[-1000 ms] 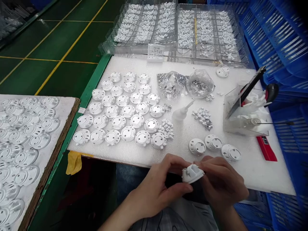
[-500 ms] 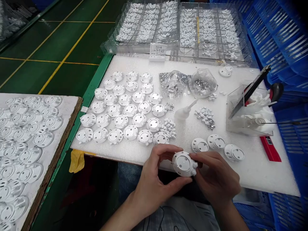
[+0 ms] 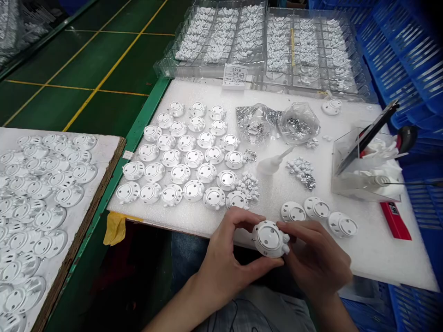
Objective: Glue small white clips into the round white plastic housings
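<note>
A round white plastic part [image 3: 270, 237] with two dark dots on its raised face and small knobs along its right edge is held over the table's front edge. My left hand [image 3: 230, 258] grips it between thumb below and index finger above. At its right side my right hand [image 3: 316, 258] is closed with fingertips against the rim and knobs; its thumb is mostly hidden. Just beyond my right hand lie three similar parts [image 3: 318, 208]. Left of them, small white pieces [image 3: 248, 186] are heaped beside several rows of finished-looking round parts [image 3: 194, 158].
A squeeze bottle [image 3: 269, 166], bags of metal bits [image 3: 298, 123] and a loose pile of small pieces [image 3: 300, 169] occupy the middle. To the right are a clear tool box [image 3: 360, 196], a red object [image 3: 395, 221] and blue crates [image 3: 398, 55]. Plastic trays [image 3: 277, 80] line the back.
The whole scene has shifted slightly to the right in view as the camera turned. Both hands keep holding the round part, in nearly the same pose.
</note>
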The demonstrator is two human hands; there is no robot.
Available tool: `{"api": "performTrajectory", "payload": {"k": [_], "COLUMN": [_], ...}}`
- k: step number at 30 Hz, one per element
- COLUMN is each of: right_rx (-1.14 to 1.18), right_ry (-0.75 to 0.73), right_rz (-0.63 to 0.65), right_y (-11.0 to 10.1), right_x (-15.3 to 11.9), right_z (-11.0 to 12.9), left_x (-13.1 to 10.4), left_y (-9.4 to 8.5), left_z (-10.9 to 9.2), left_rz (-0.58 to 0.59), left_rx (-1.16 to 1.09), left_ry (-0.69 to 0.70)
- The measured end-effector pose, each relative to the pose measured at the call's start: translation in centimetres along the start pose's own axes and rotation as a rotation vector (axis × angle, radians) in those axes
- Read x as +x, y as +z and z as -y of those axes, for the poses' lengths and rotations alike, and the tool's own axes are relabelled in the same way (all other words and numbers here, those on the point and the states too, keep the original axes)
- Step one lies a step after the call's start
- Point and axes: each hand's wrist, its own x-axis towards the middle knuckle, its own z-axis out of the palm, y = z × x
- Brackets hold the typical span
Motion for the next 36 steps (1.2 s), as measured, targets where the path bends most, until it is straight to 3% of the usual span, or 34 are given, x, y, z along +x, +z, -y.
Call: {"api": "performTrajectory", "payload": {"k": [10,19,26,36], "right_rx": [-0.092,-0.174,-0.042,-0.047], "right_ry": [-0.056,-0.085,-0.036,-0.064], "right_rz": [-0.011,-0.103,-0.257,-0.239], "right_y": [0.2,0.5,0.4,0.4], "right_x": [-0.3,-0.9,-2.7,-2.5], "right_z": [0.0,0.1,-0.7,-0.7], "left_x": [0.3,0.3,0.9,0.8], "left_y": [-0.7,-2.4,-1.3,-0.9], "left_z": [0.2,0.4,0.6,1.3], "left_rz": [0.041,-0.056,0.011,0.058], "left_rx": [0.187,0.355,0.593,0.689], "left_ry": [0.206,0.268,0.456,0.449]}}
